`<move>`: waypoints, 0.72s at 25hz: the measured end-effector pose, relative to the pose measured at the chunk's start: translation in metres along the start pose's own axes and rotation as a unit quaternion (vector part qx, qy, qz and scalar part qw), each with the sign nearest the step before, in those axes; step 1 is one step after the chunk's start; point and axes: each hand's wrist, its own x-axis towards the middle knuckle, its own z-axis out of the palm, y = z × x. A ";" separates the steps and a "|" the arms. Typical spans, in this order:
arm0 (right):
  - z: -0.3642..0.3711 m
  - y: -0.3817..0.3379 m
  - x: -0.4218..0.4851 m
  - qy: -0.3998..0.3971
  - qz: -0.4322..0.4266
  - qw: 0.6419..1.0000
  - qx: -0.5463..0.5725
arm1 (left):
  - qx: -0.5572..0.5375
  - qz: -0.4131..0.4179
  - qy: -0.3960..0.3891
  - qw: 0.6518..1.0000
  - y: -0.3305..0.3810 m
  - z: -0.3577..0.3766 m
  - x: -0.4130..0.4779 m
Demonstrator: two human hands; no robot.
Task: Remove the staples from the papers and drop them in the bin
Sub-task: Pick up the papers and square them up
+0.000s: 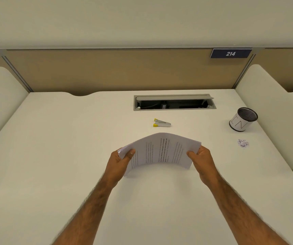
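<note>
Our left hand [122, 160] and right hand [201, 160] pinch the papers [160, 151] by their 2 ends (bowed upward), likely hunting staples; staple remover [161, 123] waits beyond

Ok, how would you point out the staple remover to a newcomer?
Start at the grey cable hatch sunk into the back of the white desk. Just in front of it, short of the held papers, lies the staple remover. It alone is small, silver and yellow-tipped; the mesh bin stands far right.
</note>
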 end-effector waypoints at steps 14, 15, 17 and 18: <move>0.048 -0.017 -0.013 -0.111 0.147 0.907 0.378 | -0.235 0.026 0.031 0.971 0.069 0.027 0.000; 0.054 -0.024 -0.015 -0.131 0.129 0.899 0.398 | -0.241 0.022 0.035 0.970 0.070 0.030 -0.002; 0.059 -0.033 -0.011 -0.125 0.106 0.886 0.434 | -0.264 0.006 0.050 0.963 0.072 0.031 -0.007; 0.059 -0.037 -0.008 -0.107 0.105 0.885 0.440 | -0.277 -0.007 0.060 0.959 0.071 0.030 -0.009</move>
